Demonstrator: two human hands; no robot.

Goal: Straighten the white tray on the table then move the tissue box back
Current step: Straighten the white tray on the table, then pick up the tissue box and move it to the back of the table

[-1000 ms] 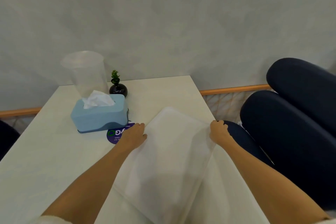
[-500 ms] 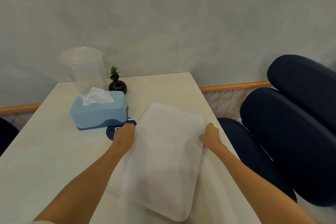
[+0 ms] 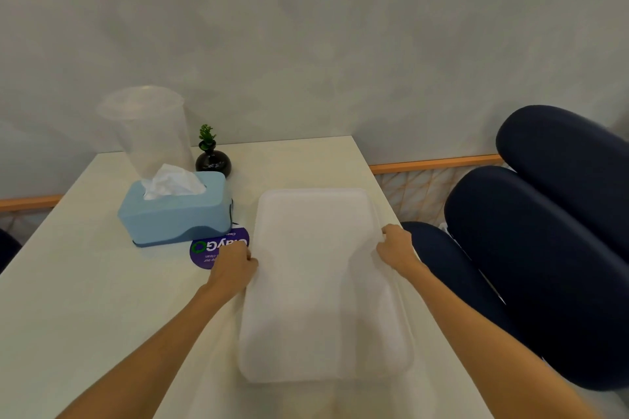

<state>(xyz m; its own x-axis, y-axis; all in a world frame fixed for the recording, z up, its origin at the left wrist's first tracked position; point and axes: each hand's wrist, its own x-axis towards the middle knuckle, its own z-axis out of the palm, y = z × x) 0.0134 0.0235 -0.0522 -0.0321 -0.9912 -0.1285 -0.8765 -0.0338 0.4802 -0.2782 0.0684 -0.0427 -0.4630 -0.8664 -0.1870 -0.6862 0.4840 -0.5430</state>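
Note:
A white tray (image 3: 323,282) lies flat on the white table (image 3: 85,299), its long sides nearly parallel to the table's right edge. My left hand (image 3: 235,265) grips the tray's left rim. On the right rim, my right hand (image 3: 396,248) holds the tray near the table's edge. A light blue tissue box (image 3: 177,211) with a white tissue sticking out stands to the left of the tray, apart from it.
A round purple sticker (image 3: 218,247) lies between box and tray, partly under my left hand. Behind the box stand a clear plastic cup (image 3: 149,133) and a small black vase (image 3: 212,160) with a green plant. Dark blue seat cushions (image 3: 544,248) sit right of the table.
Both hands have turned the tray from a slanted position to nearly square with the table. The tissue box has not moved.

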